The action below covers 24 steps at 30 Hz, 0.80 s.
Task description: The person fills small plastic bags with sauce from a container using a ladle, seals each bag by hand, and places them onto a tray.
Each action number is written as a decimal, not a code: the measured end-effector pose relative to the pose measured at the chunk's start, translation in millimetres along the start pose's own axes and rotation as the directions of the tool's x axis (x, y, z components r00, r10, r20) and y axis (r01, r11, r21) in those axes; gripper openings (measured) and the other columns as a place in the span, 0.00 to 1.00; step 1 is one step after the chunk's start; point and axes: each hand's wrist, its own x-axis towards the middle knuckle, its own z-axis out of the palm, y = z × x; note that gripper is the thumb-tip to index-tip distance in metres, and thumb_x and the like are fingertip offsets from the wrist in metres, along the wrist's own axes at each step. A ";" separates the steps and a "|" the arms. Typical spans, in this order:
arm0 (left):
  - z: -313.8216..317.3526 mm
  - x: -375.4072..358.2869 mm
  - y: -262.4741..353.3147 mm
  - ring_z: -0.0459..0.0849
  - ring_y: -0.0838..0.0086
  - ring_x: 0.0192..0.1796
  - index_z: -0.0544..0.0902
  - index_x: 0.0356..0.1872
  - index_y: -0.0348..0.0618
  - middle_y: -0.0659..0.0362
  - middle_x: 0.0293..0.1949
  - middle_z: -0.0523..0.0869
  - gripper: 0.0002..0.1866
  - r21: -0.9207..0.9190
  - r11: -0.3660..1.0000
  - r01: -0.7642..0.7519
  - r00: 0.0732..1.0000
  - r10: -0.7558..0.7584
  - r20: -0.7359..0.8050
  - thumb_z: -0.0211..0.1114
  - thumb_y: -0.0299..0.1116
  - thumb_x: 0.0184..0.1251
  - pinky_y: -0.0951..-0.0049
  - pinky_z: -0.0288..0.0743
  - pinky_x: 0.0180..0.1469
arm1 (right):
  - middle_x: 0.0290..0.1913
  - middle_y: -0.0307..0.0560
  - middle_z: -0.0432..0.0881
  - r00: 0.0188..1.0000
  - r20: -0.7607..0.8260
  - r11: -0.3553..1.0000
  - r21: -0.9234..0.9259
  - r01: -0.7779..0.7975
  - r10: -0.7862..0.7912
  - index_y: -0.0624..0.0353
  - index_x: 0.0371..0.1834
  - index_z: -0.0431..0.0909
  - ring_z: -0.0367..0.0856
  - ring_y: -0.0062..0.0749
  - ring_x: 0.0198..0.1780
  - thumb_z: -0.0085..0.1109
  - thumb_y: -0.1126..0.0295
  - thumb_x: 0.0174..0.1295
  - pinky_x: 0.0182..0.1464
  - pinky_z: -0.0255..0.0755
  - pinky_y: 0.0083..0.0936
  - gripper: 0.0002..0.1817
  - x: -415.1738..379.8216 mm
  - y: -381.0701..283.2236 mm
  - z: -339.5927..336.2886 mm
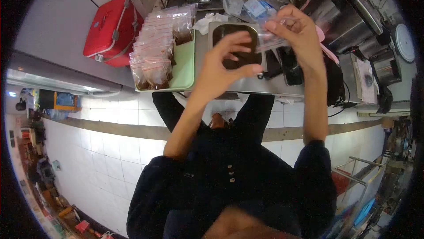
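My right hand (297,33) pinches a clear plastic zip bag (270,40), which hangs to the left of the fingers over the edge of a metal pan. No filling can be made out in that bag. My left hand (225,67) is in front of the pan, fingers and thumb spread, with nothing in it. Something dark fills the steel pan (216,27), partly hidden behind this hand. To the left, several zip bags (154,71) with brown contents stand in overlapping rows on a light green tray (183,64).
A red hard case (108,31) stands left of the tray. Behind the pan are crumpled white tissue (211,20) and a blue-and-clear plastic packet (258,8). A dark phone-like slab (290,67) lies right of the pan. Large steel pots (353,18) stand farther right.
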 end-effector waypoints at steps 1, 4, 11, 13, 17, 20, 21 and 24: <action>4.8 -0.7 0.7 0.88 0.72 0.54 0.87 0.52 0.34 0.54 0.50 0.91 0.14 0.003 1.000 0.010 0.998 -0.010 0.065 0.74 0.30 0.70 0.70 0.80 0.56 | 0.43 0.47 0.91 0.999 -0.047 0.998 0.067 -0.004 0.007 0.60 0.43 0.80 0.90 0.25 0.45 0.70 0.76 0.67 0.45 0.82 0.20 0.07 -6.9 -2.2 14.1; 15.5 -9.0 -9.6 0.88 0.74 0.48 0.87 0.50 0.33 0.55 0.45 0.91 0.11 -0.234 0.971 0.052 0.999 -0.054 -0.004 0.72 0.28 0.73 0.73 0.81 0.52 | 0.44 0.49 0.90 0.985 -0.162 0.972 0.233 -0.015 0.054 0.61 0.43 0.79 0.90 0.29 0.45 0.70 0.76 0.68 0.43 0.82 0.21 0.07 -22.4 -10.0 42.1; -3.9 -20.0 -5.9 0.85 0.80 0.39 0.89 0.42 0.33 0.57 0.37 0.90 0.06 -0.271 0.962 0.038 0.987 -0.078 -0.138 0.72 0.26 0.72 0.78 0.78 0.45 | 0.40 0.44 0.89 0.852 -0.403 0.936 -0.249 0.249 -0.334 0.60 0.45 0.83 0.86 0.33 0.45 0.79 0.72 0.57 0.48 0.78 0.27 0.15 -36.1 -21.8 65.6; -13.3 -21.3 -1.2 0.85 0.79 0.37 0.89 0.41 0.33 0.57 0.37 0.91 0.05 -0.144 0.989 0.027 0.992 -0.045 -0.120 0.72 0.26 0.71 0.78 0.78 0.43 | 0.39 0.43 0.88 0.853 -0.064 0.668 -0.652 0.357 -0.518 0.59 0.43 0.85 0.85 0.34 0.45 0.81 0.70 0.54 0.49 0.76 0.28 0.16 -48.2 -31.4 56.6; -22.8 -22.7 7.3 0.86 0.79 0.37 0.88 0.39 0.33 0.57 0.36 0.91 0.05 -0.010 1.000 -0.013 1.000 0.013 -0.009 0.74 0.25 0.69 0.78 0.78 0.43 | 0.37 0.43 0.89 0.983 0.069 0.889 -0.419 0.185 -0.172 0.62 0.38 0.89 0.85 0.30 0.40 0.81 0.69 0.54 0.45 0.76 0.26 0.12 -61.5 -24.3 64.2; -31.2 -25.0 9.3 0.85 0.79 0.38 0.88 0.40 0.32 0.57 0.36 0.91 0.06 0.048 0.999 0.004 0.997 -0.008 0.079 0.74 0.25 0.68 0.79 0.78 0.44 | 0.36 0.42 0.90 0.993 0.117 0.992 -0.130 0.003 0.013 0.62 0.40 0.90 0.84 0.23 0.37 0.78 0.70 0.57 0.42 0.76 0.24 0.11 -64.8 -14.8 56.9; -31.4 -24.6 9.5 0.85 0.79 0.38 0.88 0.39 0.32 0.57 0.35 0.90 0.06 0.086 0.996 -0.034 0.996 0.026 0.087 0.74 0.24 0.68 0.78 0.78 0.44 | 0.36 0.42 0.90 0.995 0.096 0.993 -0.116 -0.022 0.033 0.62 0.40 0.90 0.84 0.21 0.37 0.77 0.71 0.58 0.41 0.76 0.22 0.10 -66.0 -11.0 58.4; -27.6 -23.2 12.1 0.86 0.75 0.36 0.87 0.37 0.33 0.56 0.32 0.89 0.05 0.222 0.963 -0.156 0.986 0.138 0.094 0.74 0.24 0.66 0.75 0.78 0.42 | 0.35 0.41 0.90 0.998 0.029 0.993 -0.109 -0.054 0.057 0.62 0.40 0.90 0.84 0.17 0.36 0.74 0.73 0.60 0.37 0.76 0.20 0.07 -71.9 -7.7 64.6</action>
